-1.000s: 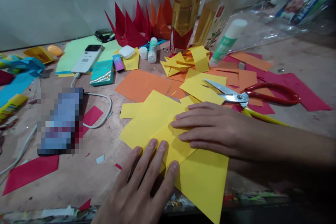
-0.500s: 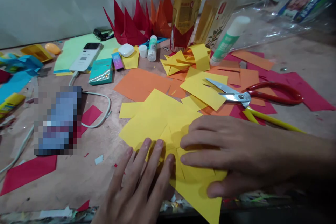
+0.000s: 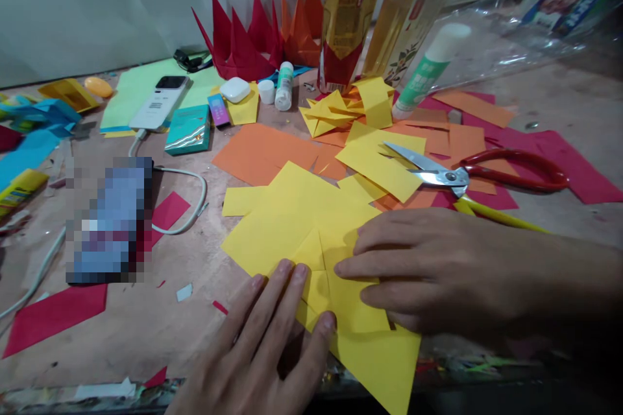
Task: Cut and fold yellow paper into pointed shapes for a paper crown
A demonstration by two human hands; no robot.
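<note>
Head view: yellow paper [image 3: 357,311] at the lower middle, seemingly partway through folding.
The left hand [image 3: 265,337], fingers spread, lies on it without gripping; the right hand [image 3: 428,272] rests on its right side, any pinch hidden. Some creases [image 3: 324,269] are in; the piece remains unraised, unlike the red spiked paper [image 3: 243,45] at upper middle.

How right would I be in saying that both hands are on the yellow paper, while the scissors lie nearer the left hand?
One detail is off: the scissors lie nearer the right hand, as the head view shows. Both hands, the left included, are on the yellow paper.
</note>
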